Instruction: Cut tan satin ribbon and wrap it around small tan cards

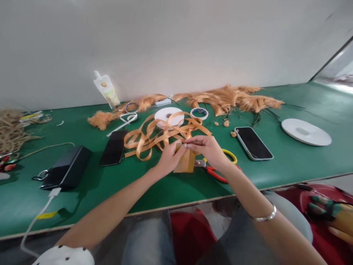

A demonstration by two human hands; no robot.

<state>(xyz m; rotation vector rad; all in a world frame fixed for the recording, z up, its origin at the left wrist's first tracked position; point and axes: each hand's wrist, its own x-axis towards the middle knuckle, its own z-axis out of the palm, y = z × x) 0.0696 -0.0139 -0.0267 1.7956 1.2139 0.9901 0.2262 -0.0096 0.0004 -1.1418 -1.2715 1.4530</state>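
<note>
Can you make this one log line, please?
left hand: holding tan piece at top edge | right hand: at same edge | orange ribbon: loose loops beyond hands | scissors: near right hand

- We look through a single view, worn on the person's head, facing forward and steeply down over the green table (171, 191).
- We sit within arm's reach of the left hand (168, 159) and right hand (209, 150), which meet just below the dial's centre; their forearms enter from 8 and 4 o'clock.
- At 12 o'clock we face the pale wall (176, 44) behind the table.
- Toward 6 o'clock we see down to the seated person's jeans (149, 239).
- Our framing is wide.
</note>
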